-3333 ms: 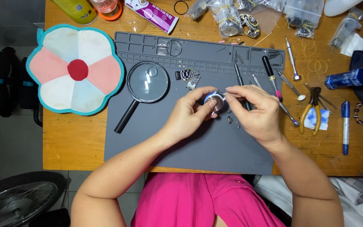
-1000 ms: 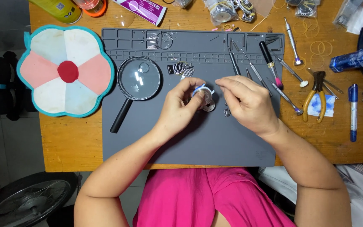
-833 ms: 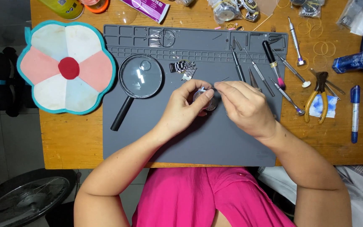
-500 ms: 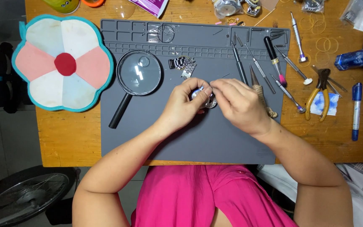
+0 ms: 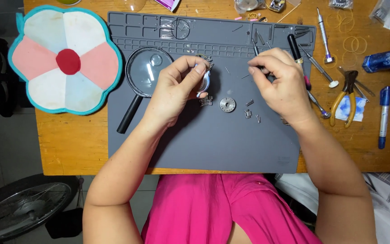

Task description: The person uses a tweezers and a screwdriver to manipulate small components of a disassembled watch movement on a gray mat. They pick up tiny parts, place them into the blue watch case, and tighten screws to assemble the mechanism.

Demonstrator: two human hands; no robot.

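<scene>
Left hand [image 5: 174,92] fingers clamp the watch case [image 5: 204,81] over the grey mat [image 5: 204,144], right hand [image 5: 280,86] pinches a thin tool [image 5: 254,47]; best kept steady, low above the loose round part [image 5: 227,105].

A rectangular grey silicone work mat [image 5: 204,149] was seen on an orange-brown wooden table [image 5: 68,144]; a flower-shaped fabric pad [image 5: 64,58], teal-edged, was patterned in pink, white and pale blue around 1 red centre.

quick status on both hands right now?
Left hand: closed on a small watch case, held above the grey mat.
Right hand: fingers pinched on a thin tool.
</scene>
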